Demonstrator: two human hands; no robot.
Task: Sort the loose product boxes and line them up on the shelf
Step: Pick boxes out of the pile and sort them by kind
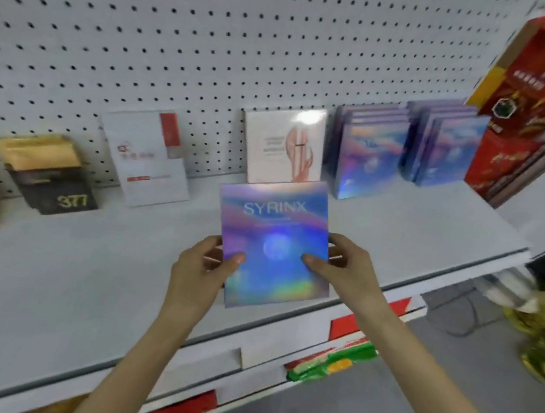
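Head view: we look down on a grey shelf (91,272) backed by a white pegboard (214,34), with both our forearms reaching in from below.
Held box: we hold a holographic box (276,226) marked SYRINX in the air over the front half of the shelf. Its printed face is toward us, and it is just in front of the pink-and-white box.
Left hand: our left hand (203,266) grips the box's lower left edge. The thumb lies on the front face and the other fingers are curled behind, mostly hidden.
Right hand: our right hand (342,266) clamps the right edge. The thumb presses the front face, and the fingers wrap behind, partly showing past the edge.
Matching boxes: a near row of blue boxes (369,152) and a far row of blue boxes (450,147) stand upright at the back right. They are side by side, each row packed front to back.
Pink-and-white box (283,144): it stands upright against the pegboard, just left of the near row.
White box (149,158): it has a red stripe, leans back on the pegboard, and sits apart to the left.
Black-and-gold box (51,175): it is marked 377 and stands further left, also at the pegboard.
Red box (523,107): it is tall and tilted, at the shelf's right end beside the far row.
Below the shelf: a green packet (332,365) shows under the front edge.
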